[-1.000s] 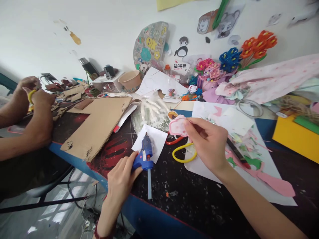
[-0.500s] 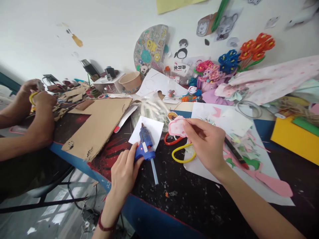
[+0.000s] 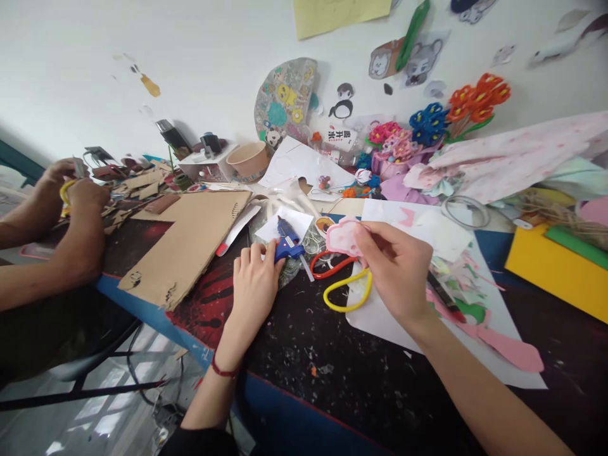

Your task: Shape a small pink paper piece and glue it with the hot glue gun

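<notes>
A blue hot glue gun (image 3: 288, 246) lies on a small white paper square (image 3: 302, 221), its clear glue stick pointing back toward me. My left hand (image 3: 253, 285) has its fingers closed around the gun's handle. Between thumb and fingertips, my right hand (image 3: 399, 269) pinches a small white cutout with a pink border (image 3: 341, 237), raised over the table. Just below it rest scissors with one red and one yellow handle (image 3: 339, 308), their blades hidden. A white sheet (image 3: 380, 323) under my right forearm carries pink and green scraps and a dark pen (image 3: 445, 296).
A large cardboard piece (image 3: 185, 240) lies to the left. Beyond it, another person's hands (image 3: 78, 187) hold something with yellow handles. Along the wall stand a paper bowl (image 3: 247, 161) and fuzzy-stemmed flowers (image 3: 479, 98). A yellow box (image 3: 555, 269) sits at the right.
My left hand has pushed the glue gun farther back and slightly right, along with the paper beneath it. My right hand still holds the cutout in nearly the same place.
</notes>
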Demonstrator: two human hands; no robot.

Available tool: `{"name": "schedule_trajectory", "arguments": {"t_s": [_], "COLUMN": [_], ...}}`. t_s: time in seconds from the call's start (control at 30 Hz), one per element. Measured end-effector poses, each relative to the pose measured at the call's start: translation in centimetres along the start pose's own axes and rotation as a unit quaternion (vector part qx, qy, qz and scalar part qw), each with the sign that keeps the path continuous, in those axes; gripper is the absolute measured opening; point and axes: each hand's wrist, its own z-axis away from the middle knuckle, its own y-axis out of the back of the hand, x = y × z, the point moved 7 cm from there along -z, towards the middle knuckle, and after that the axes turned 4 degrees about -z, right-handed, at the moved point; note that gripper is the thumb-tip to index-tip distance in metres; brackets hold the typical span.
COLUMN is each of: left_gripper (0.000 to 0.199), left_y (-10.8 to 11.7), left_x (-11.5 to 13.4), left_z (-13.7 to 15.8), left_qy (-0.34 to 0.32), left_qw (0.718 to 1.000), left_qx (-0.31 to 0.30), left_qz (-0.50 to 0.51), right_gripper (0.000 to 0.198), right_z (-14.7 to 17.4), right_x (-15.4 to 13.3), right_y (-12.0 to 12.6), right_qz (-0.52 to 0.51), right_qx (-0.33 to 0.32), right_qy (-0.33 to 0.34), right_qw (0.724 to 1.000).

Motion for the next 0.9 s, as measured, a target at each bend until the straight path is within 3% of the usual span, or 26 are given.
{"name": "schedule_trajectory", "arguments": {"t_s": [0.13,0.23,0.3,0.4,0.6,0.67,0.8,0.9], "left_gripper": [0.048,0.039,0.038,0.037,0.032,0.031,0.028,0.025], "left_y": [3.2,6.7,8.4,9.8,8.9,8.3,7.0,6.4], "left_x": [0.5,2.3,4.3,8.1,13.9,15.0,16.1,16.8], "left_z": [-0.3,-1.8,-3.4,-5.6,-7.0,-7.0,-6.9,-6.7], "left_qy": [0.029,0.015,-0.026,-0.082,-0.052,-0.038,-0.006,0.003], "left_qw": [0.997,0.966,0.911,0.815,0.599,0.565,0.552,0.525], "left_qx": [0.049,0.122,0.127,0.06,-0.125,-0.15,-0.151,-0.165], "left_qz": [0.044,0.228,0.391,0.571,0.789,0.81,0.82,0.835], "right_gripper": [0.015,0.015,0.015,0.013,0.014,0.012,0.012,0.016], "right_z": [-0.4,-0.8,-1.0,-1.2,-1.7,-2.0,-2.1,-1.7], "right_x": [-0.1,-0.4,-0.8,-1.7,-2.3,-1.7,-0.3,0.0], "right_y": [-0.1,0.4,1.3,3.4,7.2,8.1,8.8,8.9], "right_qz": [-0.037,-0.052,-0.052,-0.037,-0.004,0.008,0.024,0.07], "right_qx": [-0.008,-0.016,-0.02,-0.022,-0.034,-0.029,-0.028,-0.034], "right_qy": [-0.009,-0.006,-0.008,-0.003,0.014,0.027,0.058,0.077], "right_qw": [0.999,0.999,0.998,0.999,0.999,0.999,0.998,0.994]}}
